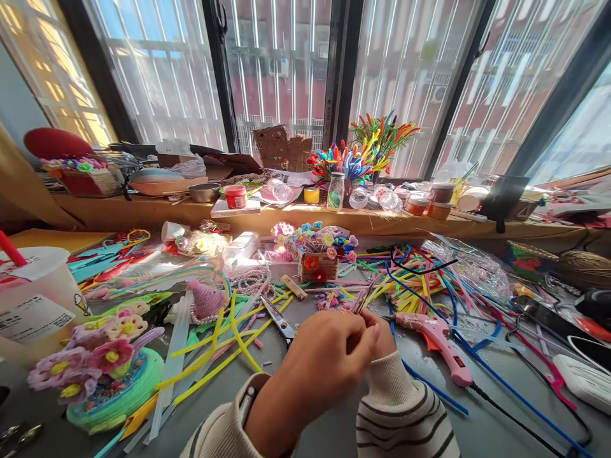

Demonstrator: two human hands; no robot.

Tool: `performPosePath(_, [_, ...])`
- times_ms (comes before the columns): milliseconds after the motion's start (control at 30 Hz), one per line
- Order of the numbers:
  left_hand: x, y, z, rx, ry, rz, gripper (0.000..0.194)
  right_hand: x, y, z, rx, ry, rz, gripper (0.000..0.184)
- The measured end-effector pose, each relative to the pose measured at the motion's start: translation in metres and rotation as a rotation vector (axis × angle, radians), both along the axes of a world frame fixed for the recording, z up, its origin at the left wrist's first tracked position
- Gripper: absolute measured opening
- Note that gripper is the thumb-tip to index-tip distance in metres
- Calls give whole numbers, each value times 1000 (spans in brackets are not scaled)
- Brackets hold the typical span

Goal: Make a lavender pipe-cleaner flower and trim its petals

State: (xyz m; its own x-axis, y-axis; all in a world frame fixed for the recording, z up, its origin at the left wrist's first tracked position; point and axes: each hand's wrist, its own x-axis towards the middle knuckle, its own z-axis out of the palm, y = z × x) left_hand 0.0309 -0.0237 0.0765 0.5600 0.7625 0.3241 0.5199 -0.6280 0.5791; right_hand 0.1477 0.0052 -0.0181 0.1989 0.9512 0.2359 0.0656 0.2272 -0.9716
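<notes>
My left hand (327, 356) is closed, its fingers curled in against my right hand just above the front of the table. Most of my right hand (379, 334) is hidden behind it; the fingers that show are bent and pressed together. A thin, dark, pointed strip (365, 298) sticks up from between the hands; what it belongs to is hidden. Small pink and purple fuzzy flowers (333, 297) show just beyond my knuckles. Left of my left hand lie scissors (281, 321), blades pointing away. A pink glue gun (436, 337) lies right of my right hand.
Yellow pipe cleaners (238, 337) lie at left, near a green round base with fuzzy flowers (114, 381) and a drink cup (35, 305). A flower-filled box (317, 264) stands ahead. Mixed pipe cleaners (415, 286) pile up at right. Jars and pots line the windowsill (286, 219).
</notes>
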Motion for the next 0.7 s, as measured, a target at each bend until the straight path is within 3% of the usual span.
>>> performPosePath(133, [-9, 40, -36, -154, -205, 26, 21, -2, -1, 2, -77, 141, 9, 38])
performPosePath(233, [-13, 58, -51, -333, -364, 21, 24, -6, -2, 2, -127, 150, 9, 37])
performPosePath(533, [-14, 58, -62, -689, -442, -186, 20, -10, 0, 0, -128, 252, -11, 36])
performPosePath(700, [-16, 58, -66, -800, -451, -180, 22, -11, 3, 5, -148, 179, 15, 37])
